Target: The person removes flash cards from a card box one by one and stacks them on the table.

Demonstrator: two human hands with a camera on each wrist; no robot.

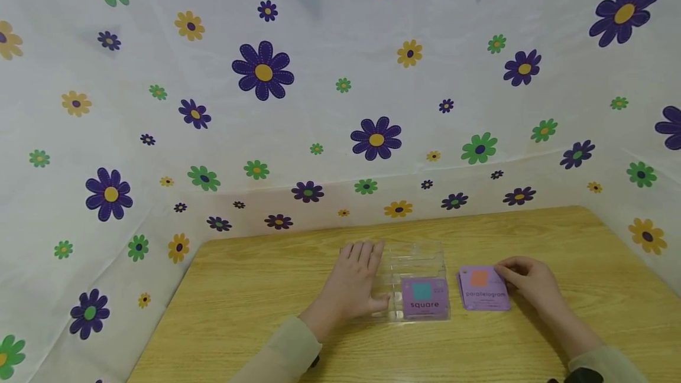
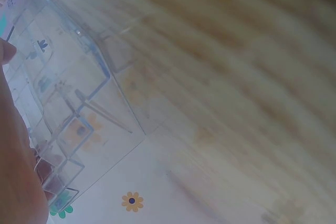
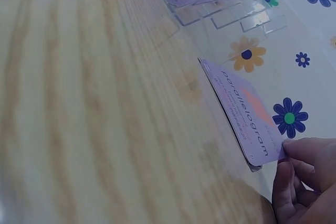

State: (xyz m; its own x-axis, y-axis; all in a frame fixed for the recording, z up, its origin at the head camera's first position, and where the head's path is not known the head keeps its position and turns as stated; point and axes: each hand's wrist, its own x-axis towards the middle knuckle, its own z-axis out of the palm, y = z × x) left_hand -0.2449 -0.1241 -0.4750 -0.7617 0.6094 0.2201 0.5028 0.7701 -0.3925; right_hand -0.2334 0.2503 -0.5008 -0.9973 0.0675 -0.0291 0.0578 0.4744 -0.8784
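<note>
A clear plastic stepped holder (image 1: pixel 417 266) stands on the table, with a purple card (image 1: pixel 425 299) marked "square" and a teal square in its front right compartment. My left hand (image 1: pixel 352 285) rests over the holder's left side, fingers stretched toward its back and thumb near the middle divider. To the right of the holder lies a small stack of purple cards, the top "parallelogram" card (image 1: pixel 484 289) showing an orange shape. My right hand (image 1: pixel 529 285) pinches that card's right edge between thumb and fingers, seen closely in the right wrist view, where the card (image 3: pixel 239 111) sits slightly tilted.
The wooden table (image 1: pixel 255 312) extends on both sides of the holder. Behind and beside it hangs a white flowered sheet (image 1: pixel 314 117), meeting the table's back edge.
</note>
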